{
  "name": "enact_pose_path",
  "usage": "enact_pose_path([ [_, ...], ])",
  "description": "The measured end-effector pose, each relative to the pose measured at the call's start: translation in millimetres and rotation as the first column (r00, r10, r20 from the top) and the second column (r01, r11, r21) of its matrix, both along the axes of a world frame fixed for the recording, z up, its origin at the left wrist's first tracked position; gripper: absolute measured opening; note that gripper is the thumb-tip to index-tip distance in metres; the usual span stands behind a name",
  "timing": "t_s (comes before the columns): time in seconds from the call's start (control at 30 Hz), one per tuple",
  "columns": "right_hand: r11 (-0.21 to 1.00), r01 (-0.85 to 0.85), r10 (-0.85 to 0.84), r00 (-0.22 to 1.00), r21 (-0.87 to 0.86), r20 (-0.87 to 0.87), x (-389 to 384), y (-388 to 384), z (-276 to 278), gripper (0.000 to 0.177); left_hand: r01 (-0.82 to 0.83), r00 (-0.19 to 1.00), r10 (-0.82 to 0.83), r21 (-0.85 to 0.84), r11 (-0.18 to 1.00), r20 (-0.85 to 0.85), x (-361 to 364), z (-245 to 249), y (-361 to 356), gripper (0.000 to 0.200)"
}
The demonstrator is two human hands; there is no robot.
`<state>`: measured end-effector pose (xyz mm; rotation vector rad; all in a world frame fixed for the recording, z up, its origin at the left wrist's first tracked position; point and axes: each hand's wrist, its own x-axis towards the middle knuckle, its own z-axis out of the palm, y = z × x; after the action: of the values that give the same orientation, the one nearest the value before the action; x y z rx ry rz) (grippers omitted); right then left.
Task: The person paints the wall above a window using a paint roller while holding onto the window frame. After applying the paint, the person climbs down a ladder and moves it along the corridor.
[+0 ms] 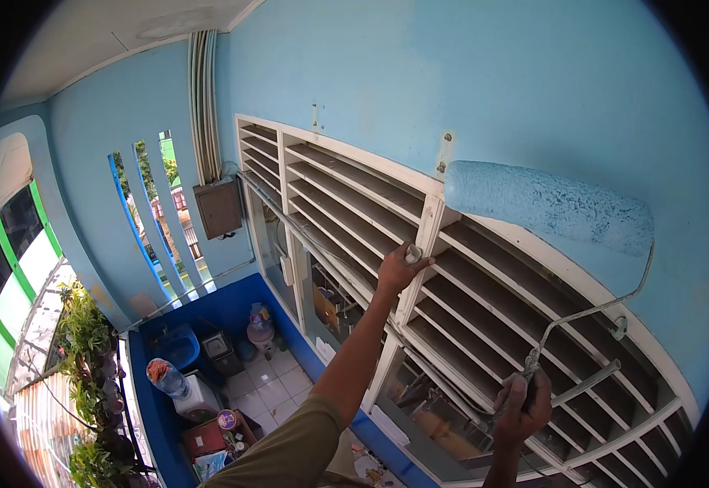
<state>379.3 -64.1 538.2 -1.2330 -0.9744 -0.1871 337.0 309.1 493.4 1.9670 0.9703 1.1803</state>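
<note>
Blue paint roller (550,207) tight in right hand (524,404) (left hand (399,267) around a pale tube (413,254)).

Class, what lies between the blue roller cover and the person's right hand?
A bent rod links the roller cover to the right hand, as the head view shows.

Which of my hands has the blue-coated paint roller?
Your right hand, which grips the roller; your left hand is at the white slatted window frame.
</note>
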Motion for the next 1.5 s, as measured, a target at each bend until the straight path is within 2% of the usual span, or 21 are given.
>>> enact_pose_path([
  [0.17, 0.999, 0.037, -0.035, 0.998, -0.025, 0.055, 16, -17, 17, 0.026, -0.024, 0.998, 0.022, 0.047, 0.999, 0.053, 1, -5, -1, 0.078],
  [0.2, 1.000, -0.021, 0.021, 0.998, -0.005, -0.053, 7, -17, 29, 0.027, -0.039, 0.998, 0.036, 0.061, 0.997, 0.055, 2, -6, -1, 0.078],
  [0.3, 0.999, -0.046, 0.046, 0.997, -0.003, -0.066, 5, -10, 37, 0.024, -0.017, 0.998, 0.015, 0.048, 0.999, 0.058, 2, -4, -2, 0.077],
  [0.37, 0.999, -0.032, 0.032, 0.999, -0.007, -0.020, 5, -2, 35, 0.025, -0.013, 0.999, 0.011, 0.044, 0.999, 0.044, 3, -7, -2, 0.076],
  [0.63, 0.989, -0.077, 0.093, 0.988, 0.128, -0.125, -12, 52, 26, 0.026, -0.063, 0.987, 0.042, 0.134, 0.989, 0.153, 8, -16, 1, 0.069],
  [0.7, 0.992, -0.071, 0.080, 0.993, 0.103, -0.086, -14, 66, 24, 0.024, -0.076, 0.982, 0.037, 0.206, 0.976, 0.184, 9, -17, 1, 0.062],
  [0.8, 0.950, -0.230, 0.263, 0.954, 0.213, -0.145, -29, 94, 28, 0.023, -0.085, 0.982, 0.039, 0.245, 0.966, 0.186, 9, -17, 2, 0.062],
  [0.83, 0.952, -0.211, 0.246, 0.959, 0.223, -0.143, -37, 103, 32, 0.023, -0.080, 0.986, 0.042, 0.243, 0.967, 0.159, 9, -17, 3, 0.063],
  [0.9, 0.917, -0.288, 0.343, 0.922, 0.274, -0.178, -51, 118, 38, 0.024, -0.069, 0.986, 0.027, 0.258, 0.964, 0.165, 8, -18, 5, 0.062],
  [0.97, 0.920, -0.255, 0.316, 0.932, 0.297, -0.178, -56, 136, 38, 0.025, -0.113, 0.961, 0.019, 0.333, 0.936, 0.274, 11, -20, 7, 0.055],
  [1.07, 0.909, -0.248, 0.331, 0.918, 0.334, -0.220, -65, 163, 43, 0.025, -0.094, 0.960, -0.006, 0.343, 0.935, 0.279, 10, -19, 8, 0.054],
  [1.17, 0.910, -0.238, 0.315, 0.930, 0.340, -0.191, -66, 188, 48, 0.022, -0.101, 0.948, -0.023, 0.369, 0.924, 0.316, 10, -20, 12, 0.053],
  [1.27, 0.911, -0.219, 0.307, 0.926, 0.351, -0.219, -67, 205, 55, 0.022, -0.038, 0.969, -0.046, 0.331, 0.943, 0.243, 7, -21, 14, 0.054],
  [1.33, 0.909, -0.202, 0.304, 0.920, 0.364, -0.247, -64, 214, 56, 0.021, -0.028, 0.966, -0.063, 0.339, 0.940, 0.252, 8, -25, 17, 0.054],
  [1.5, 0.912, -0.177, 0.282, 0.925, 0.370, -0.254, -66, 221, 76, 0.021, -0.083, 0.925, -0.071, 0.381, 0.921, 0.372, 12, -26, 19, 0.055],
])
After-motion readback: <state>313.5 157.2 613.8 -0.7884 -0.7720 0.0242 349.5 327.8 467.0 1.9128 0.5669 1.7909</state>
